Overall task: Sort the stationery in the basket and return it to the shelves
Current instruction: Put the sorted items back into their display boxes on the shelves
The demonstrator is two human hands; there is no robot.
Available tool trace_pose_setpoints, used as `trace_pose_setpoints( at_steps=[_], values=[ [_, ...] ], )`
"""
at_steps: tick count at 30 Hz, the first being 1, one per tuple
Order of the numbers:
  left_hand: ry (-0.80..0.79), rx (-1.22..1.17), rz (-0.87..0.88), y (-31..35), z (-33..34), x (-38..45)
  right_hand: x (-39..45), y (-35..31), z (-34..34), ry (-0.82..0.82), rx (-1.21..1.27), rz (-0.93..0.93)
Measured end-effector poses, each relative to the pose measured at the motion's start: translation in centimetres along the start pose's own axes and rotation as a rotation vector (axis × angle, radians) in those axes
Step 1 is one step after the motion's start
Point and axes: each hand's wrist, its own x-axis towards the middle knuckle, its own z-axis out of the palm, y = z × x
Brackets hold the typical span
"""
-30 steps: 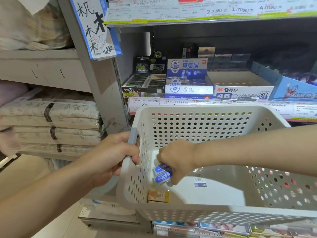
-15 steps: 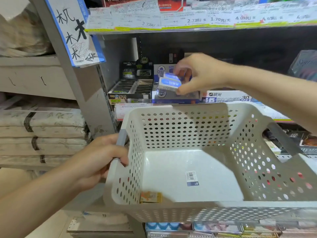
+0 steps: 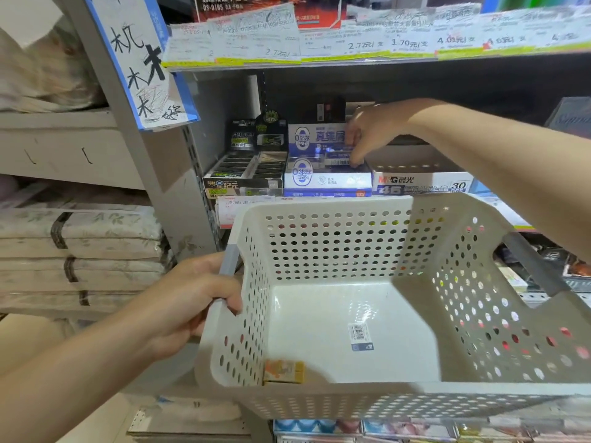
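White plastic basket (image 3: 335, 241): perforated with round holes on every wall, smooth floor carrying a small barcode sticker (image 3: 359, 336); its near rim is blurred and its right side runs out of view.
Shelf unit (image 3: 179, 199): grey metal upright with slotted rails; paper price tags (image 3: 367, 46) line the edge above, their small print unreadable.
Left hand (image 3: 195, 298): fingers curled round the grey handle (image 3: 228, 260) at the basket's left wall, holding the basket up in front of the shelf.
Right hand (image 3: 374, 132): reached over the basket into the shelf, fingertips pointing down and pinching small blue-and-white erasers (image 3: 335, 156) at the open top of the display box; how many it holds is hard to make out.
Blue-and-white display box (image 3: 326, 180): cardboard, rectangular, between a black box (image 3: 246, 174) on its left and a white 4B eraser box (image 3: 422, 183) on its right.
Yellow-orange packet (image 3: 283, 371): small and flat, lying in the basket's near left corner, well apart from both hands, its print blurred.
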Motion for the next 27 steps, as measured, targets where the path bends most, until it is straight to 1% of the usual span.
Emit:
trace_pose_setpoints(
  at_steps=[3, 6, 11, 20, 23, 27],
  values=[
    [-0.005, 0.001, -0.003, 0.0, 0.0, -0.1, 0.3, -0.1, -0.2, -0.036, -0.012, 0.005],
    [-0.010, 0.002, 0.005, 0.0, 0.0, 0.0, 0.5, -0.2, -0.1, -0.031, -0.005, -0.009],
    [-0.035, -0.018, 0.010, -0.1, -0.2, 0.1, 0.2, 0.0, 0.2, 0.060, 0.040, -0.040],
    [-0.030, -0.012, 0.019, -0.1, -0.3, 0.4, 0.4, 1.1, 1.9, 0.182, 0.180, -0.043],
    [-0.018, -0.005, 0.018, -0.1, -0.3, 0.5, 0.3, 1.4, 2.7, 0.205, 0.229, -0.082],
    [-0.004, 0.007, 0.010, 0.0, -0.2, 0.5, 0.1, 1.4, 3.2, 0.199, 0.219, -0.121]
  ],
)
